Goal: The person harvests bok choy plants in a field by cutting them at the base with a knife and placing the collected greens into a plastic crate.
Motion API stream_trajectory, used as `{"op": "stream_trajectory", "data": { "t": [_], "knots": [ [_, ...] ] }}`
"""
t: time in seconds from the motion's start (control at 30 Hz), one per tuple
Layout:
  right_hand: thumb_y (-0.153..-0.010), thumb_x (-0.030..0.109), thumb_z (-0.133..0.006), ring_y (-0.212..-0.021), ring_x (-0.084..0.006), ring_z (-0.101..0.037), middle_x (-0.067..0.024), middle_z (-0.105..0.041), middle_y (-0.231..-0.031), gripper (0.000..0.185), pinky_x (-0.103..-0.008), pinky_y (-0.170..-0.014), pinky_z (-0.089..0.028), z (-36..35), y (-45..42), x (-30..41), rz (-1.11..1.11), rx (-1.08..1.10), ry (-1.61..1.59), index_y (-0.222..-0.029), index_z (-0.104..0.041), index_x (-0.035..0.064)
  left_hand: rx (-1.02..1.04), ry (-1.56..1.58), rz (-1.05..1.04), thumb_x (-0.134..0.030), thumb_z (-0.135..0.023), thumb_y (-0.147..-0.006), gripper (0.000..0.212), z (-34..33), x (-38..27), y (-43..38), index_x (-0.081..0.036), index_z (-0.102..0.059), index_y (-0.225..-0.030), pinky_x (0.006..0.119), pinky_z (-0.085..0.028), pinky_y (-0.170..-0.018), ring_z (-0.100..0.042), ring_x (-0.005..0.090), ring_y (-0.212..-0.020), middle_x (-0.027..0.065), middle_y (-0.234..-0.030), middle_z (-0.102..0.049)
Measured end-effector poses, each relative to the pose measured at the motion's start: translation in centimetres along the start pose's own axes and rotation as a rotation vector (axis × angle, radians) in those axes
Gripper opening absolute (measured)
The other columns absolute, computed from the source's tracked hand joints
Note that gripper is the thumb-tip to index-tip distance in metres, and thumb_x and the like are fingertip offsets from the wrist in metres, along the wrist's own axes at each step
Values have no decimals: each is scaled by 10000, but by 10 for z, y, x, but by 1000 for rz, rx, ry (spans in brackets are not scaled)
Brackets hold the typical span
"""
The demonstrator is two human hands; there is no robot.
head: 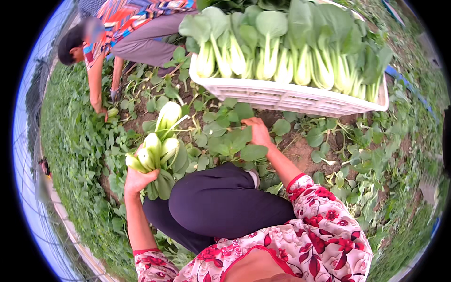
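My left hand (pixel 139 178) grips a bunch of bok choy (pixel 149 153) at the lower left, pale stalk bases up and green leaves hanging down. A further bok choy head (pixel 169 114) lies just above the bunch. My right hand (pixel 259 130) reaches down among leafy green plants (pixel 230 141), just below the crate; its fingertips are partly hidden, so what it touches cannot be told. A white plastic crate (pixel 282 92) at the upper right holds rows of bok choy (pixel 267 60) with their leaves upward.
A co-worker in a patterned top (pixel 130 24) bends over the plants at the upper left, one hand (pixel 102 112) near a pale green stalk base. Loose leaves and low plants cover soil (pixel 301 151) at the right. A blue strip (pixel 412 86) lies right of the crate.
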State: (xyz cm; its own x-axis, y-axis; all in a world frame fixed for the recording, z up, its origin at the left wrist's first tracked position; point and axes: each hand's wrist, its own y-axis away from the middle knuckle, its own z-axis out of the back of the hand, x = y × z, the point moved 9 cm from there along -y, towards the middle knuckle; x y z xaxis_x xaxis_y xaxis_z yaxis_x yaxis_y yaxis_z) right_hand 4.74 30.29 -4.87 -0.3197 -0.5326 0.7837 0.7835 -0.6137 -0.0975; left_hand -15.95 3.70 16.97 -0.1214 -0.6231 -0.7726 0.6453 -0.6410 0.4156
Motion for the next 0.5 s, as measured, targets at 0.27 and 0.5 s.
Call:
{"op": "stream_trajectory", "data": {
  "t": [0.27,0.5],
  "knots": [
    [-714,178,-794,-1205,-289,-468,-188,-472,-1317,923,-414,-1008,-396,165,-28,177,208,167,-1049,-1447,-250,44,312,-82,-456,-38,-719,-590,863,-52,-158,-21,4,-363,-1375,309,-470,-861,-553,149,-975,42,-1110,-571],
    [-666,112,-768,-1361,-219,-284,-119,-349,-1417,991,-352,-1134,-213,311,65,181,327,-363,-844,-1464,-185,39,739,-112,-551,-93,-780,-516,739,-175,-255,11,-20,-546,-1213,313,-483,-819,-584,144,-909,23,-1002,-630]
  ]
}}
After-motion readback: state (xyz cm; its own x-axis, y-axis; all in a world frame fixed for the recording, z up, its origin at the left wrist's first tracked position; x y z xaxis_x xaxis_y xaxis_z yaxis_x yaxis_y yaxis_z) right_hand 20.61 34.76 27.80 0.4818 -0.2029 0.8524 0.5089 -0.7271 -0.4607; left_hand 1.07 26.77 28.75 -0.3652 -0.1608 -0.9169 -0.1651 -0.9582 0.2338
